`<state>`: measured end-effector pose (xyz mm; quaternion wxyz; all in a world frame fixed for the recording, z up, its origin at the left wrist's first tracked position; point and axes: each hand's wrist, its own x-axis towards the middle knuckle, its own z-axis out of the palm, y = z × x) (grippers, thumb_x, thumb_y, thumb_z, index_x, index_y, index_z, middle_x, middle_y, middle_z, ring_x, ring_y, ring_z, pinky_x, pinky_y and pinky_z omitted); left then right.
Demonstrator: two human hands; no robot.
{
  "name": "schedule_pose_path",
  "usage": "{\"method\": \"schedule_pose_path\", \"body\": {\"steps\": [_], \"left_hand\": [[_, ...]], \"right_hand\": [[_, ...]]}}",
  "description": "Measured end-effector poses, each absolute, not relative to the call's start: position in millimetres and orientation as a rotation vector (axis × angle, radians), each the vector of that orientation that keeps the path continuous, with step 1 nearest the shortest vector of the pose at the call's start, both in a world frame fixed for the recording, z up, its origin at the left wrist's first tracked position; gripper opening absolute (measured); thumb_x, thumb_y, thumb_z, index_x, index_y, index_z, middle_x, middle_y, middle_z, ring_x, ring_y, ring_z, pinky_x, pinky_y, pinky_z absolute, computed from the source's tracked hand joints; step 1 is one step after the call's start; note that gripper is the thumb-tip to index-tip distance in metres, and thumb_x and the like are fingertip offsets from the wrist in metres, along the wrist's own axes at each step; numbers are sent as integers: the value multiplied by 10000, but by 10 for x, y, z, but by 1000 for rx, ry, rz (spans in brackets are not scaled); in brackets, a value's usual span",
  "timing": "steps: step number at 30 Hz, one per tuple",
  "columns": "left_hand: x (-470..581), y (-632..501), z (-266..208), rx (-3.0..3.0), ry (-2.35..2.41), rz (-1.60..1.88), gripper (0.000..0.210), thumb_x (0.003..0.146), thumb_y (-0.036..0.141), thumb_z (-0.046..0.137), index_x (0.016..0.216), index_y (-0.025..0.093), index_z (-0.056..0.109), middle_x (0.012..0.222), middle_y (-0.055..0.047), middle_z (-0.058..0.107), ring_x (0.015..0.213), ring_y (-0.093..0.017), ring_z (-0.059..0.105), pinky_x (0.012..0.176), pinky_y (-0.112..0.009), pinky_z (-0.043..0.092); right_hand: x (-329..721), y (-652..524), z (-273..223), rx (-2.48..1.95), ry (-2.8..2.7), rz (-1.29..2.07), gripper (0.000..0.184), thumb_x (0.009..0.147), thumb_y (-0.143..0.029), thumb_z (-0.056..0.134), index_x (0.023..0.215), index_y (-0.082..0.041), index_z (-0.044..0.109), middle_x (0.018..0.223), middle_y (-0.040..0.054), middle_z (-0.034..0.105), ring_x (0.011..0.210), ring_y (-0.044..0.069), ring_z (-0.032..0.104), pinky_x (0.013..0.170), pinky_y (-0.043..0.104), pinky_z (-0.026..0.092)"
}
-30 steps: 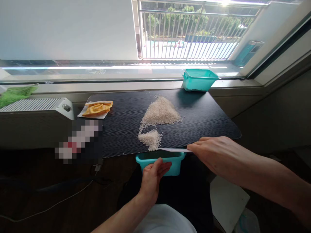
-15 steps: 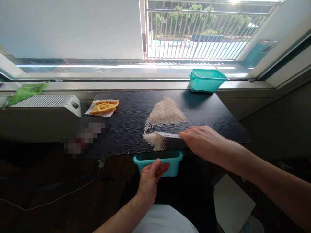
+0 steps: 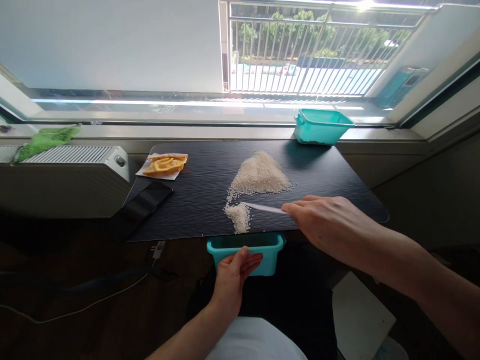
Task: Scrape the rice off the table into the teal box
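Right hand (image 3: 333, 227) pinches a thin white card (image 3: 264, 207) at its right end, fingers closed on it. The card stands on edge on the black table (image 3: 195, 190), lying between the big rice pile (image 3: 260, 175) and the small rice heap (image 3: 238, 217). Looks placed to cut the small portion off from the main pile and act as a scraper blade.

Left hand (image 3: 234, 277) grips the front wall of a teal tub (image 3: 245, 251), fingers curled over the rim. The tub is held below the table's near edge, directly under the small heap. Judging by that alignment, it sits there to catch grains pushed over the edge. Its inside is in shadow, so I can't tell what's in it.

The small heap lies close to the near edge, with a thin trail of grains linking it back to the big pile at mid-table. A few stray grains are scattered around both.

Second teal tub (image 3: 322, 126) sits on the windowsill just past the far right corner of the table. Contents not visible from this angle.

Far left corner: orange peel (image 3: 165, 164) on a white paper scrap. A dark phone (image 3: 140, 210) overhangs the left edge. Radiator (image 3: 63, 172) stands left of the table with a green cloth (image 3: 47, 140) above it.
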<state>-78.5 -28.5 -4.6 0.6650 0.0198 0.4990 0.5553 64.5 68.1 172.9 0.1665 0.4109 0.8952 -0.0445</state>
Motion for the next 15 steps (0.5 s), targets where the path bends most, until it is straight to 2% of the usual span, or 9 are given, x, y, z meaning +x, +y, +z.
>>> {"method": "schedule_pose_path", "body": {"steps": [5,9,15], "left_hand": [[-825,-304,-12,75,1126,1257,369,601,453,836,692,103,762,771,-140,776,809,-244,736,915,-381,539],[-859,-309,21,82,1145,1256,369,599,455,836,677,103,759,775,-148,775,812,-256,736,930,-404,533],[-881,-327,10,86,1134,1266,375,606,459,827,692,100,760,776,-152,774,813,-264,738,948,-422,523]], "right_hand": [[479,895,1493,1176,2478,-64,225,917,-85,437,947,-176,641,903,76,697,773,177,638,579,266,312],[354,911,1406,1155,2467,-38,230,913,-68,446,960,-144,657,898,100,701,813,194,645,589,274,320],[367,651,1467,1056,2466,-153,201,881,-43,501,917,-145,671,841,78,707,740,162,632,557,264,336]]}}
